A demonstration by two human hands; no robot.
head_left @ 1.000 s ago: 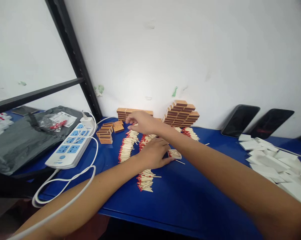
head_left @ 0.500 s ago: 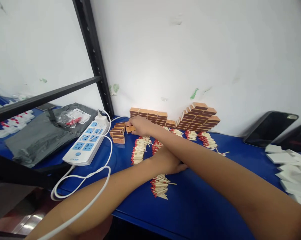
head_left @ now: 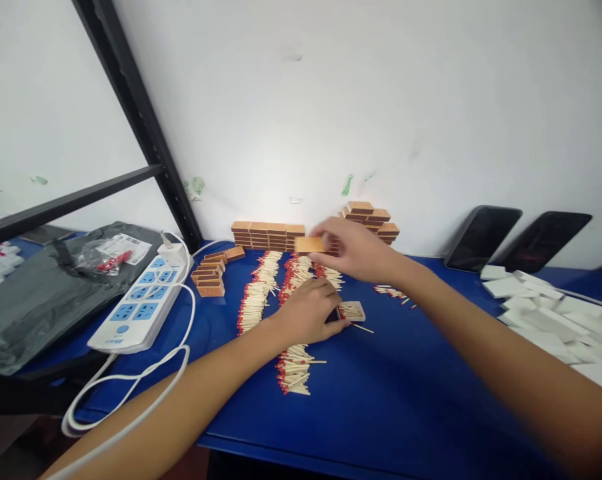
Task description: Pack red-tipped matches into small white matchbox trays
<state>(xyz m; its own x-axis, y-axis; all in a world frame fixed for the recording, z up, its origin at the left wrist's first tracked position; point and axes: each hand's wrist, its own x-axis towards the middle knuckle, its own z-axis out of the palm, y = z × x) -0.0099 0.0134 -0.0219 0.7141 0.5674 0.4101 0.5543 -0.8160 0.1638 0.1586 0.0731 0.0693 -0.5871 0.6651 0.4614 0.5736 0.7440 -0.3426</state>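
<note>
My right hand (head_left: 348, 250) grips an orange-brown matchbox sleeve (head_left: 309, 245) between thumb and fingers, raised above the match piles. My left hand (head_left: 313, 308) is closed on a small white matchbox tray (head_left: 353, 311) with red-tipped matches in it, low over the blue table (head_left: 381, 393). One loose match (head_left: 363, 328) lies just beside the tray. Rows of matches (head_left: 253, 307) spread to the left of my left hand, and another pile (head_left: 295, 373) lies nearer me. Behind my right hand, stacked matchboxes (head_left: 268, 235) stand along the wall, partly hidden.
A bent row of sleeves (head_left: 211, 277) sits at left, near a white power strip (head_left: 138, 300) with a looping cable (head_left: 185, 350). A grey plastic bag (head_left: 71, 280) lies beyond it. White trays (head_left: 545, 313) are heaped at right, before two leaning phones (head_left: 483, 237).
My right hand has brought a sleeve rightward from the row at left, and my arms no longer cross. The tray in my left hand has come into sight. The view has shifted right.
</note>
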